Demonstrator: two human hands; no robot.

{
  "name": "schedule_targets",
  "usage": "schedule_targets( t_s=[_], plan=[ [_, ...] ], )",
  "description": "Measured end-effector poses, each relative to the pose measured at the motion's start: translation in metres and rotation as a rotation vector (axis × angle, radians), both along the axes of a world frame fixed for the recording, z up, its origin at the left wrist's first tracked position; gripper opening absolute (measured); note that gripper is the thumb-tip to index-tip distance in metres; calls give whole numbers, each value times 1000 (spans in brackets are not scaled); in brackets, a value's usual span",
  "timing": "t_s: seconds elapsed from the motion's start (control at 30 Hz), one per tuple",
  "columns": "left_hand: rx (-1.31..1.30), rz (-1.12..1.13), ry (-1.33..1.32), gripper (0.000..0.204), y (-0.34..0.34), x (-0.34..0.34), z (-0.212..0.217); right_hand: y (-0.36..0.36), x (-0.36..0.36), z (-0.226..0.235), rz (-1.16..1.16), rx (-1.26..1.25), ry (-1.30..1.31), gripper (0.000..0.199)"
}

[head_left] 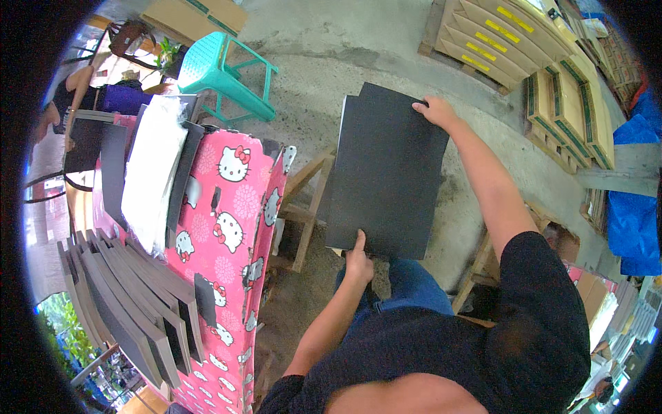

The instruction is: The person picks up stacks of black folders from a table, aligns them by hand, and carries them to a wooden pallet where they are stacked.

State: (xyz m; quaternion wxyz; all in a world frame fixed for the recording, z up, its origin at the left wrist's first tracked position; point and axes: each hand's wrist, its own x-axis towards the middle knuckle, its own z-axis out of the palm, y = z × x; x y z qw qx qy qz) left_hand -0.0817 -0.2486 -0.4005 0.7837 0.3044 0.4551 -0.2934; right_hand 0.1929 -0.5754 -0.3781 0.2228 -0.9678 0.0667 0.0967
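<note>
Several large black sheets (389,172), loosely stacked with their edges out of line, are held up in front of my body. My left hand (358,265) grips their near edge, its thumb lying on top and its other fingers hidden underneath. At the far right corner my right hand (436,112) is closed on the sheets, thumb uppermost. A pale edge shows along the stack's left side. To the left stands a table with a pink cartoon-cat cover (231,196), apart from the sheets.
On the table lie several stacks of thick dark boards (124,303) and a white plastic-wrapped bundle (155,169). A green stool (224,76) stands beyond it. Cardboard stacks (493,41) sit on pallets at far right, near a blue tarp (631,200). Another person (72,90) is at far left.
</note>
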Motion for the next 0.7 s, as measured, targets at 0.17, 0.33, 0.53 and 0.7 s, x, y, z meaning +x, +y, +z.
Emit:
schedule_targets(
  t_s=[0.17, 0.33, 0.53, 0.7],
  plan=[
    [87, 195, -90, 56, 30, 3, 3, -4, -65, 20, -131, 43, 76, 59],
    [163, -5, -180, 55, 78, 31, 22, -15, -157, 28, -388, 244, 378, 73],
    [531, -40, -407, 61, 49, 47, 77, -4, -184, 59, -620, 792, 334, 66],
    [742, 47, -700, 73, 62, 68, 100, -12, -225, 77, -621, 1158, -102, 71]
  ],
)
